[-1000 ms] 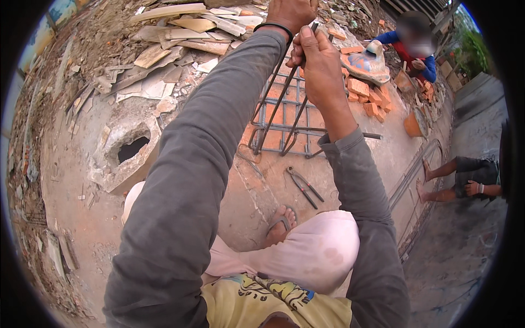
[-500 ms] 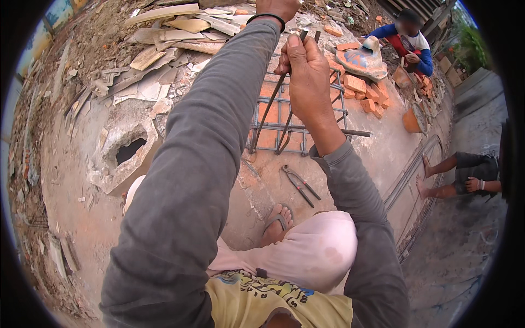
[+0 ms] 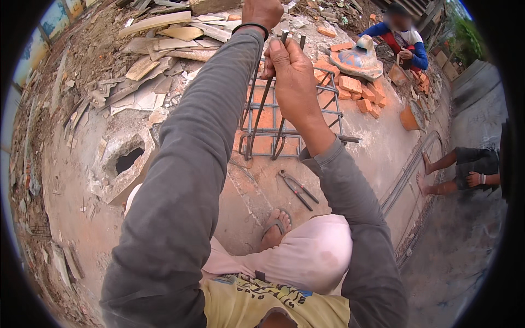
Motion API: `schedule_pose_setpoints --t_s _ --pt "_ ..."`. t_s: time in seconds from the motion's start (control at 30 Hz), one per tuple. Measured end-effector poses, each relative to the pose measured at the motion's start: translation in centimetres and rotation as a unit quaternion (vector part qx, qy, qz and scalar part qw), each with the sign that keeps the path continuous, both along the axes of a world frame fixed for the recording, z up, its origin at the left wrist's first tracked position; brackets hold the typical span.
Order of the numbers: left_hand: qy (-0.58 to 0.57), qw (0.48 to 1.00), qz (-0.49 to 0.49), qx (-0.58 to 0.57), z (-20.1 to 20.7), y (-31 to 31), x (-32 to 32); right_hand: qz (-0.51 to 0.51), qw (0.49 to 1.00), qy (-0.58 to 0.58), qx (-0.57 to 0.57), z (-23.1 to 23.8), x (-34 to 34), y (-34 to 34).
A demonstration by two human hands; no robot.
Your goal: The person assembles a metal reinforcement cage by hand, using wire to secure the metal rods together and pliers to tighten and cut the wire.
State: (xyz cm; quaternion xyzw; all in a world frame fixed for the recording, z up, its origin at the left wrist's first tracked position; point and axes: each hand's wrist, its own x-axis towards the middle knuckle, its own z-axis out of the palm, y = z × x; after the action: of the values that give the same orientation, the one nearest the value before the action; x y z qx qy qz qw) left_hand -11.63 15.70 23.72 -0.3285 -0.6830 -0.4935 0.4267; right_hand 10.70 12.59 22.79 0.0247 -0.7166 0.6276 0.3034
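Note:
My right hand (image 3: 295,82) is closed around upright dark steel rebar (image 3: 264,104), its thumb laid along the top near the bar ends. Beyond it, my left hand (image 3: 261,12) is stretched far forward at the upper edge, a dark band at its wrist. The picture's edge cuts it off, so its fingers are hidden. Under both hands lies a rebar cage (image 3: 268,132) of crossed steel bars and bent stirrups, on ground reddened with brick dust. Pincers (image 3: 298,188) with dark, reddish handles rest on the concrete between the cage and my sandalled foot (image 3: 276,227).
Orange bricks (image 3: 361,90) and a cement-crusted basin (image 3: 358,59) lie right of the cage. A person (image 3: 404,41) crouches behind them; another's bare legs (image 3: 440,175) show at right. Broken boards (image 3: 164,44) and a concrete block with a hole (image 3: 123,161) are at left.
The whole view has shifted slightly. Both my hands appear a little further left, my right still gripping the rebar. The pincers lie as before.

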Motion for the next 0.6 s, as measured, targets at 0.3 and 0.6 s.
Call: schedule_pose_setpoints --t_s 0.3,0.6 --pt "-0.130 0.959 -0.162 -0.191 0.8 -4.2 5.6 0.015 0.999 -0.048 -0.020 -0.3 -1.3 2.3" --pt "-0.191 0.918 -0.317 -0.143 0.2 -8.4 4.7 -0.026 0.998 -0.043 -0.032 1.3 -1.1 1.6"
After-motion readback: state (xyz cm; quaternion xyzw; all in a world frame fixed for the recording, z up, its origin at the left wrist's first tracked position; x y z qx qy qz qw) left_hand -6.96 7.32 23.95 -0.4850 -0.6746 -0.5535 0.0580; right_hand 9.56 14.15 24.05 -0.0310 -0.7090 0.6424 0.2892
